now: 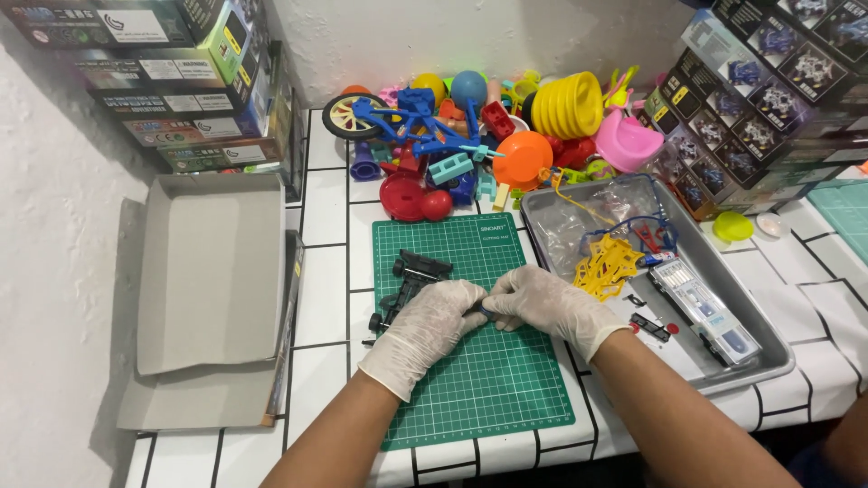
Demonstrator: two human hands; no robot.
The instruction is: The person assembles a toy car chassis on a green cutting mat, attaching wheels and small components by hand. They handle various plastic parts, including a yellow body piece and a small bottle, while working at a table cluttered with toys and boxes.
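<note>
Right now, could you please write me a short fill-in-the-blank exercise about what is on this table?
1. Both hands, left and right, wear white ____.
2. The black chassis lies on a ____ cutting mat.
3. The yellow parts frame sits inside the metal ____.
4. The open cardboard box lies to the ____ of the mat.

Missing words: gloves; green; tray; left
</note>
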